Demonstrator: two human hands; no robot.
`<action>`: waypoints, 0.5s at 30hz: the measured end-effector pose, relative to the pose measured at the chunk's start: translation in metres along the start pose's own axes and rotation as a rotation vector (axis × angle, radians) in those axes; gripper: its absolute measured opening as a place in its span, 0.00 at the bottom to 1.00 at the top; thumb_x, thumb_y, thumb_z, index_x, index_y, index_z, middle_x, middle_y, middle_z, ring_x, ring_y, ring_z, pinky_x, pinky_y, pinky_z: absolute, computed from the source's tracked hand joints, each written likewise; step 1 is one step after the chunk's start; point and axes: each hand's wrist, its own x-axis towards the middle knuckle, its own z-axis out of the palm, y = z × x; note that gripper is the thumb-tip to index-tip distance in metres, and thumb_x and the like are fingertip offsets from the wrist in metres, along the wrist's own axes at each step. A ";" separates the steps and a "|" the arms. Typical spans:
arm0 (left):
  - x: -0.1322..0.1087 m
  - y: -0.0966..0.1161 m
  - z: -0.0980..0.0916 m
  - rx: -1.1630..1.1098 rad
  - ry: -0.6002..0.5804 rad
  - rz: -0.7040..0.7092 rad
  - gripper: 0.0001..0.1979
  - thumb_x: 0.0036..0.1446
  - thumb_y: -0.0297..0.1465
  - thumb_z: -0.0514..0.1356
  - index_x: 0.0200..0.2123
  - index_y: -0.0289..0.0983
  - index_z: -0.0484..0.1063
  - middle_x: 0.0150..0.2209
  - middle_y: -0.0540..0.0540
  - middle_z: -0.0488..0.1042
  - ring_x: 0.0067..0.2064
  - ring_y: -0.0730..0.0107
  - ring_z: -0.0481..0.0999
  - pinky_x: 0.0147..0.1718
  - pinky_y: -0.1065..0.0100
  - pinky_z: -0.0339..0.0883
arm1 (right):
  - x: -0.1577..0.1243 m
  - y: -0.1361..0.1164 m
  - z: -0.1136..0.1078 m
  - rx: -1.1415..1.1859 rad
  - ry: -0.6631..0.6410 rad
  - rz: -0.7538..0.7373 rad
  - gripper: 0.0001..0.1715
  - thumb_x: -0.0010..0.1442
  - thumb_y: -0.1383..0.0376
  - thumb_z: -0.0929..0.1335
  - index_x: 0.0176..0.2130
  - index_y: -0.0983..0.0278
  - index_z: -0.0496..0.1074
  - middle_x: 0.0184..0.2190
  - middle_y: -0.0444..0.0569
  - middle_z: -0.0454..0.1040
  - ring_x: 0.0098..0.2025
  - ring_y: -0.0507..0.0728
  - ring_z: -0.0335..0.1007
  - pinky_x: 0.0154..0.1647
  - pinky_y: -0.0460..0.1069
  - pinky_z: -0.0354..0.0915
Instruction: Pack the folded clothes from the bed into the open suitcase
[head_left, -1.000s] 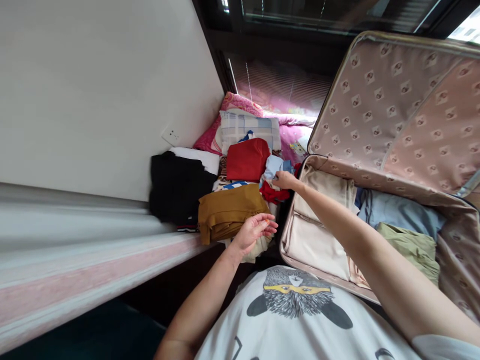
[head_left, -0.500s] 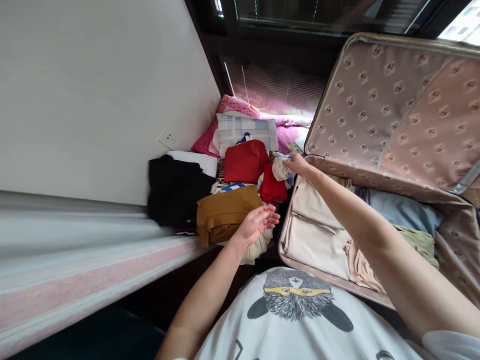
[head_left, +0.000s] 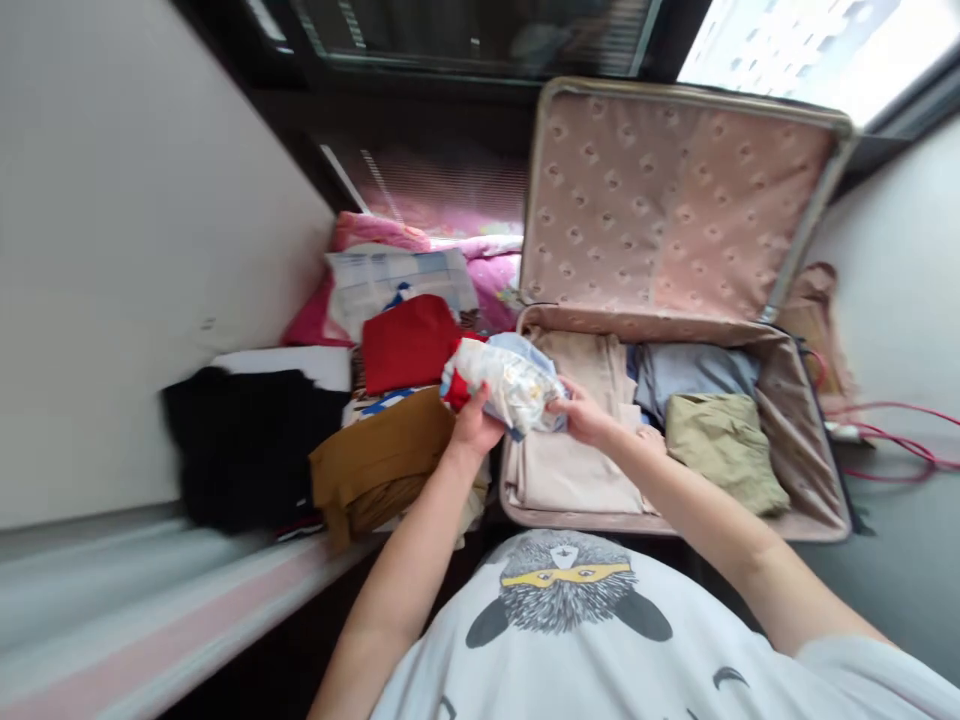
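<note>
Between my two hands is a small bundle of clothes [head_left: 517, 385], white with a small print, with light blue fabric at its back and red fabric at its left end. My left hand [head_left: 478, 428] grips its lower left side. The right end is pinched by my right hand [head_left: 585, 412]. They hold it up over the left edge of an open suitcase [head_left: 574, 520]. Folded beige clothes [head_left: 574, 470], an olive green garment [head_left: 720, 445] and a grey-blue garment [head_left: 694, 372] lie inside the suitcase.
To the left lie a mustard garment [head_left: 390, 450], a red garment [head_left: 409, 340] and a black garment [head_left: 255, 430]. Behind them are a plaid cloth [head_left: 397, 275] and pink bedding [head_left: 379, 230]. The raised suitcase lid [head_left: 667, 200] stands at the back. Red cords [head_left: 907, 462] run at the right.
My right hand has lifted the clothes bundle from the pile and brought it nearer. My left hand, empty before, now grips it too. The view has turned right.
</note>
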 end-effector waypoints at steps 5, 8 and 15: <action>0.006 -0.059 0.003 0.212 0.020 -0.193 0.36 0.40 0.21 0.74 0.57 0.34 0.75 0.44 0.40 0.84 0.50 0.49 0.83 0.58 0.48 0.72 | -0.063 0.030 -0.063 0.037 0.049 0.147 0.30 0.48 0.58 0.79 0.50 0.59 0.73 0.41 0.47 0.81 0.39 0.57 0.79 0.33 0.47 0.73; 0.015 -0.097 0.032 0.310 -0.123 -0.326 0.36 0.37 0.21 0.74 0.54 0.33 0.77 0.43 0.38 0.84 0.50 0.45 0.82 0.57 0.47 0.73 | -0.084 0.032 -0.099 0.014 0.169 0.137 0.30 0.47 0.55 0.80 0.47 0.61 0.75 0.37 0.50 0.82 0.39 0.59 0.79 0.36 0.50 0.75; 0.092 -0.172 0.141 0.436 -0.326 -0.239 0.33 0.34 0.21 0.73 0.49 0.35 0.76 0.43 0.41 0.83 0.46 0.50 0.82 0.50 0.54 0.74 | -0.085 -0.016 -0.193 -0.277 0.481 -0.361 0.33 0.49 0.56 0.78 0.52 0.63 0.73 0.47 0.51 0.81 0.44 0.59 0.77 0.47 0.53 0.74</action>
